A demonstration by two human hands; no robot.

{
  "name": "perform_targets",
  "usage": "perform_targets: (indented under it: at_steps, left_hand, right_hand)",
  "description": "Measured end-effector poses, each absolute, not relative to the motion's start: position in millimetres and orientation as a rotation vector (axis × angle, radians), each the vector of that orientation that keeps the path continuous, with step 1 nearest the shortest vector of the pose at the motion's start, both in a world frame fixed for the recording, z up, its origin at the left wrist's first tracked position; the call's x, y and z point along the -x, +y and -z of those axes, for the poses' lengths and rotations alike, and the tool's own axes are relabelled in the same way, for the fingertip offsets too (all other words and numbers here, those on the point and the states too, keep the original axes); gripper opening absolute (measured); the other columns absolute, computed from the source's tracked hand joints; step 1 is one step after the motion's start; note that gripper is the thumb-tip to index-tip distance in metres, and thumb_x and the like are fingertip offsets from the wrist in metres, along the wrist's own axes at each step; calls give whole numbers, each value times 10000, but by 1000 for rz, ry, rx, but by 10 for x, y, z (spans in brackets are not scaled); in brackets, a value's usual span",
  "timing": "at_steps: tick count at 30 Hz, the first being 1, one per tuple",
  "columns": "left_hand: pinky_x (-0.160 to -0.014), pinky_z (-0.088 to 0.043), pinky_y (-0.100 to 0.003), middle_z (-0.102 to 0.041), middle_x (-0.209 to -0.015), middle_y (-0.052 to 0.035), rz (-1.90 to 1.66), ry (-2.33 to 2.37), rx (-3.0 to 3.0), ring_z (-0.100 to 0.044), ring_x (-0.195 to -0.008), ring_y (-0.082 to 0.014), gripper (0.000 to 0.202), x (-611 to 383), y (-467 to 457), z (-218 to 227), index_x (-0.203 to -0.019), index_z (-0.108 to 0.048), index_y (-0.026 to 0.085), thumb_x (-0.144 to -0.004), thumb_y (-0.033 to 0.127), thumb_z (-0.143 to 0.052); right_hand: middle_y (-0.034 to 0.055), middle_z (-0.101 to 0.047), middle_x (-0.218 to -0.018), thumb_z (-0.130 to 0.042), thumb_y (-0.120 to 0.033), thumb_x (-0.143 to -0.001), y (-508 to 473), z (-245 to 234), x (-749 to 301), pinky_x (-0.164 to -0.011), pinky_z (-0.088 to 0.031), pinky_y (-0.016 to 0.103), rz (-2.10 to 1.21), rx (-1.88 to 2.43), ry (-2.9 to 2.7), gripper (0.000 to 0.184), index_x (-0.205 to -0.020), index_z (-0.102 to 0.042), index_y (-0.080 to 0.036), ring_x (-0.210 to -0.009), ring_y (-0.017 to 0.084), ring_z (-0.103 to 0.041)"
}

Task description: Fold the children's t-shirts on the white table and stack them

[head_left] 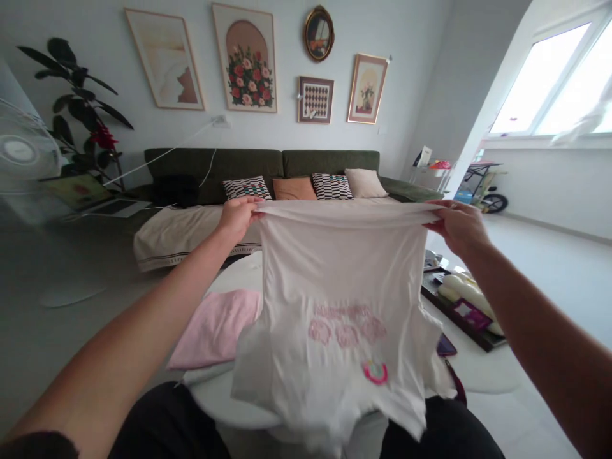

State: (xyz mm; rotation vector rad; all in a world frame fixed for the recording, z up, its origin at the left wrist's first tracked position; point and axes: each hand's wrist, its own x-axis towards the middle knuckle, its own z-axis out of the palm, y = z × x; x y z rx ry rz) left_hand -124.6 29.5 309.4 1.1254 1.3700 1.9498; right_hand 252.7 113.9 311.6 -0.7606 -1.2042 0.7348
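Observation:
A white T-shirt [339,274] with a pink print and a small rainbow patch hangs upside down, stretched between my two hands. My left hand [239,218] pinches one corner of its hem, and my right hand [456,224] grips the opposite corner. The sleeves and neck dangle low, over my lap and the near edge of a round white table [234,408]. Folded pink cloth [217,328] lies on that table to the left, partly covered by the hanging shirt.
A dark tray [459,312] with several items stands on the right of the table. Behind is a green sofa [329,162] with cushions and a pale cover. At the left are a white fan [21,150] and an open laptop [117,207].

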Motion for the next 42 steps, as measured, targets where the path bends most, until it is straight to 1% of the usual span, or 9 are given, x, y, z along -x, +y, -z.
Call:
perform_targets:
  at_steps: [4, 7, 11, 13, 16, 19, 22, 31, 42]
  left_hand:
    - [-816, -472, -340, -596, -807, -33, -2262, 1244, -1313, -597, -831, -133, 197, 1213, 213, -3391, -828, -586, 55, -679, 48, -457]
    - [-796, -480, -296, -615, -848, -21, -2251, 1188, -1447, -592, -847, -122, 162, 1131, -78, -3242, -826, -596, 101, -713, 140, -487]
    - [-741, -501, -291, -652, -828, -37, -1954, 1430, -1465, -602, -803, -157, 166, 991, -435, -2332, -770, -631, 140, -714, 253, -524]
    - [-753, -486, -282, -657, -818, -34, -1724, 1604, -1508, -600, -810, -166, 180, 919, -557, -1706, -771, -642, 152, -729, 260, -505]
    - [-706, -479, -270, -656, -789, -40, -1376, 1750, -1578, -603, -754, -166, 196, 803, -718, -798, -774, -647, 157, -737, 250, -479]
    - [-651, -478, -273, -644, -764, -58, -1199, 1802, -1627, -601, -712, -173, 200, 694, -892, -131, -718, -636, 153, -744, 283, -487]
    - [-664, -481, -281, -629, -756, -61, -1186, 1846, -1605, -599, -730, -180, 236, 630, -1050, 219, -723, -622, 159, -780, 325, -464]
    - [-731, -472, -271, -622, -872, -79, -1300, 1889, -1565, -587, -828, -175, 315, 539, -1164, 410, -885, -614, 180, -868, 362, -357]
    - [-742, -469, -263, -612, -852, -60, -1259, 1937, -1697, -586, -831, -167, 247, 525, -1179, 442, -902, -600, 186, -850, 251, -367]
  right_hand:
    - [-48, -576, -612, -459, 5, -686, 1177, -3373, -2539, -612, -409, 253, -721, 611, -1094, 265, -926, -568, 28, -675, 69, -578]
    - [-21, -612, -708, -557, -56, -672, 998, -3135, -2656, -649, -435, 259, -750, 485, -1085, 235, -902, -606, -53, -723, 95, -589]
    - [3, -626, -788, -639, -175, -608, 781, -2055, -2852, -620, -477, 196, -869, 753, -1008, 239, -842, -658, -130, -659, 82, -561]
    - [15, -641, -845, -602, -284, -632, 709, -1383, -2938, -631, -508, 244, -1026, 959, -1058, 257, -856, -658, -169, -653, 112, -570]
    - [52, -654, -826, -604, -396, -624, 588, -508, -3038, -603, -514, 288, -1050, 1243, -1183, 334, -825, -664, -136, -654, 166, -593]
    - [46, -659, -694, -569, -451, -588, 447, 51, -3129, -551, -484, 293, -873, 1606, -1450, 363, -767, -680, -155, -621, 203, -605]
    - [44, -618, -552, -553, -443, -537, 335, 314, -3204, -531, -434, 322, -737, 1727, -1483, 339, -690, -680, -168, -568, 233, -579]
    - [73, -644, -781, -433, -540, -635, 239, 635, -3143, -642, -412, 313, -420, 1769, -1512, 443, -786, -640, -179, -707, 235, -584]
    - [91, -624, -813, -382, -546, -668, 234, 681, -3097, -661, -407, 323, -337, 1804, -1516, 451, -782, -615, -176, -721, 238, -577]
